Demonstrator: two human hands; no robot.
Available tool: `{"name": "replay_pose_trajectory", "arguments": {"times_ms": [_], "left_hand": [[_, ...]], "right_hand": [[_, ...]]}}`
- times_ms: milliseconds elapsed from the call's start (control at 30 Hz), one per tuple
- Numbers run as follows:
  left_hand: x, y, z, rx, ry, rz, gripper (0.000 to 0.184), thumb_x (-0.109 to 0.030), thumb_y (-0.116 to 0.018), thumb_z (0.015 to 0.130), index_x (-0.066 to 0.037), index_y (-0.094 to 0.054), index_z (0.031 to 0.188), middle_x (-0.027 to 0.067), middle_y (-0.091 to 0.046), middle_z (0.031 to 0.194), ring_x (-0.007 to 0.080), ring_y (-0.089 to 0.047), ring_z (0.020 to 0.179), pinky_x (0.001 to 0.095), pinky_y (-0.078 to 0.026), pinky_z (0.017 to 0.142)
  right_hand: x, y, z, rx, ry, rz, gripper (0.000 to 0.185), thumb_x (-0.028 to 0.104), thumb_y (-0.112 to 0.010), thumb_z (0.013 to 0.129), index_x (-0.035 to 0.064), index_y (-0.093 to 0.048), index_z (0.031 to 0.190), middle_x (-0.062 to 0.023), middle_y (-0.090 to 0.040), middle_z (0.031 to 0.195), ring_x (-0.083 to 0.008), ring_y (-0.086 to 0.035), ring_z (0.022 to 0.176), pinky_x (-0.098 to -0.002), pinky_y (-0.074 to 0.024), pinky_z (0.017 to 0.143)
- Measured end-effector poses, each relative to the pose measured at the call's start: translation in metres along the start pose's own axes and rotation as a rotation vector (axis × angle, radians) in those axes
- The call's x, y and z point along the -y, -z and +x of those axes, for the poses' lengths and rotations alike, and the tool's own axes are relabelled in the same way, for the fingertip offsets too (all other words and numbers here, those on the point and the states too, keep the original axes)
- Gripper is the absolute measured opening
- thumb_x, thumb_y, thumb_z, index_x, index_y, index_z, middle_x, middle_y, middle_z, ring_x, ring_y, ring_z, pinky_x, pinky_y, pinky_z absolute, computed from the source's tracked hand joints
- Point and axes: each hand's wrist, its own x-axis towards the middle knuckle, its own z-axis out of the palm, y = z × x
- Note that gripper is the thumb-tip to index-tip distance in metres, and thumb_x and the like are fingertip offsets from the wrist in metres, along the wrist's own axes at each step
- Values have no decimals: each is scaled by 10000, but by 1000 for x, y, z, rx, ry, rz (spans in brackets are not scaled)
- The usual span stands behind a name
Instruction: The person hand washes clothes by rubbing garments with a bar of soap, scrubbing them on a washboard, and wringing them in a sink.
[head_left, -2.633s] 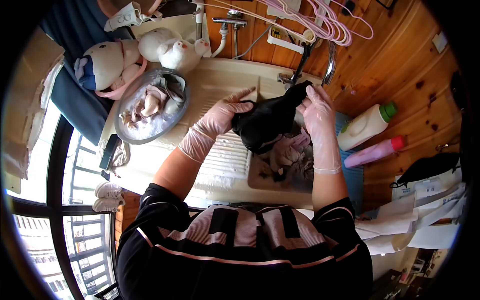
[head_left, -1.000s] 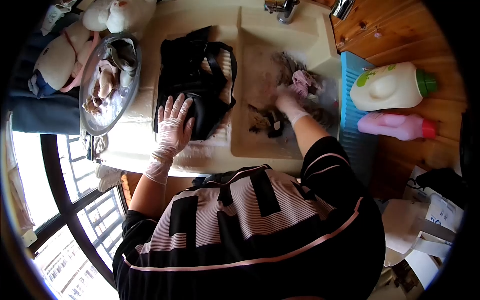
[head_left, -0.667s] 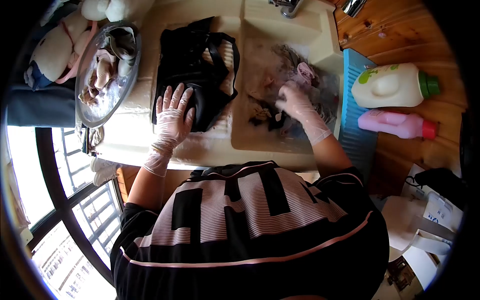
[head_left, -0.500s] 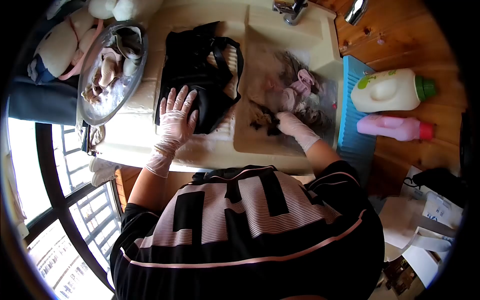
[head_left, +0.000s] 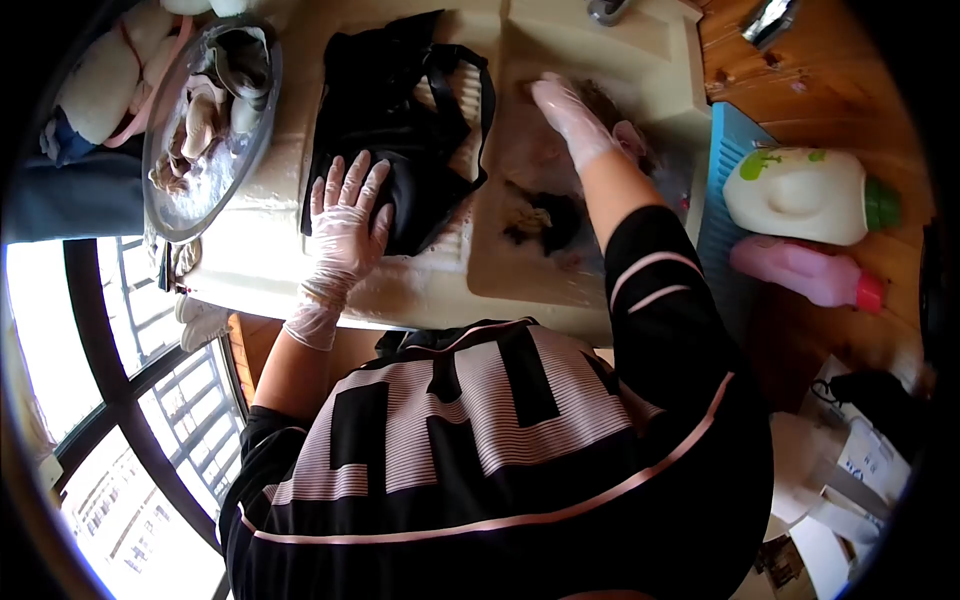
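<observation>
My left hand (head_left: 348, 215), in a thin clear glove, lies flat with its fingers spread on a black cloth item with straps (head_left: 365, 110). That item is spread over the ribbed washboard (head_left: 458, 125) of a beige laundry sink (head_left: 395, 290). On the right, my gloved right hand (head_left: 568, 112) reaches over the far left part of the basin, close to the cloudy water. Its fingers are bunched and blurred, so I cannot make out any grip. Wet clothes (head_left: 632, 140) lie beyond my right wrist, partly covered by it. A dark and tan cloth (head_left: 545, 222) sits nearer to me in the water.
An oval tub (head_left: 262, 140) of soapy shoes or cloths stands at the left, by plush toys (head_left: 100, 95). Right of the basin are a blue washboard (head_left: 735, 150), a white bottle with a green cap (head_left: 795, 195) and a pink bottle (head_left: 800, 270). A tap (head_left: 607, 10) is at the far edge.
My right hand has moved away from the dark cloth, forward to the far side of the basin. My left hand stays flat on the black item. The view has shifted slightly.
</observation>
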Motion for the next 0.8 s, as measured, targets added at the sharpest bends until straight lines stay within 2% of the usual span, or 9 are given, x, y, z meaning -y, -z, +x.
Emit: {"name": "replay_pose_trajectory", "arguments": {"times_ms": [67,133,200,233,333,500,600,700,800], "left_hand": [[-1,3,0,38,3,-14,558,-257,-541,902,-191,-389,1435,85,-325,1512,347,-260,1401,497,-164,1138],[-1,6,4,56,19,-28,552,-247,-535,904,-181,-392,1433,94,-321,1514,356,-253,1404,501,-162,1141],[-2,7,5,79,41,-44,560,-238,-552,887,-174,-406,1424,97,-330,1509,359,-257,1401,499,-161,1142],[-2,9,6,69,41,-66,572,-232,-566,868,-170,-416,1417,97,-335,1505,358,-257,1401,488,-148,1148],[-2,9,7,72,46,-60,572,-226,-563,866,-170,-418,1416,92,-337,1504,352,-253,1404,482,-139,1151],[-2,5,6,44,47,-55,573,-239,-567,865,-179,-421,1415,79,-340,1503,338,-262,1400,477,-153,1147],[-1,6,4,34,37,-53,563,-246,-564,875,-184,-421,1415,80,-347,1497,335,-269,1397,477,-164,1144],[-2,6,4,13,31,-30,548,-243,-562,884,-183,-424,1411,86,-366,1484,342,-285,1386,482,-179,1139],[-3,7,4,9,40,-54,552,-241,-562,885,-184,-418,1414,85,-365,1484,342,-288,1383,484,-180,1138]], "right_hand": [[-25,-35,48,259,109,-231,470,282,-479,896,-16,-541,1254,-215,-556,1276,-381,-555,1137,-419,-447,944],[-67,-80,72,173,632,-1240,451,289,-441,932,19,-534,1279,-210,-556,1279,-375,-565,1129,-430,-452,939],[-120,-131,100,-8,849,-1436,421,272,-400,965,48,-537,1295,-193,-537,1310,-372,-538,1166,-450,-430,969],[-120,-139,90,-89,777,-1137,405,250,-377,981,59,-543,1297,-180,-518,1339,-372,-506,1207,-464,-406,1003],[-68,-78,14,276,311,-828,408,287,-376,992,56,-541,1285,-174,-583,1257,-327,-561,1153,-405,-430,976],[-137,-116,22,254,271,-839,395,312,-399,983,90,-593,1246,-144,-589,1264,-295,-545,1179,-387,-405,993],[-87,-91,-31,444,452,-1192,350,274,-459,952,95,-634,1196,-128,-607,1244,-286,-577,1132,-400,-433,949],[-82,-99,-64,269,617,-1412,334,267,-514,915,98,-657,1166,-130,-611,1237,-278,-596,1114,-386,-461,910],[-82,-107,-73,504,589,-1427,293,233,-512,902,98,-683,1096,-113,-644,1165,-289,-585,1107,-407,-436,924]]}}
